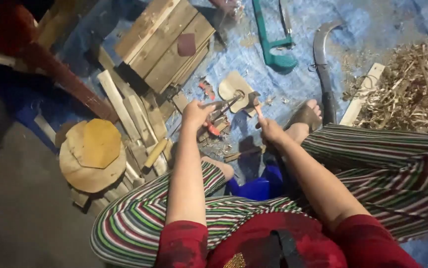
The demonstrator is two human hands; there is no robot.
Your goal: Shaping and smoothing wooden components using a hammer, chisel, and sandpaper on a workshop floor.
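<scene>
A: What do the 2 hands hold?
B: The left hand (195,112) is clenched on a thin metal tool (226,103); its long axis runs from the fist up and right, tip toward the flat wooden piece (233,85) on the blue tarp (273,84).
A: And the right hand (272,130)?
B: Its grip is closed around a hammer (255,101), handle slanting up and left, head just beside the tool's tip.
A: Nearby?
B: A green saw (273,47), a curved blade (323,64) and wood shavings (412,89).
</scene>
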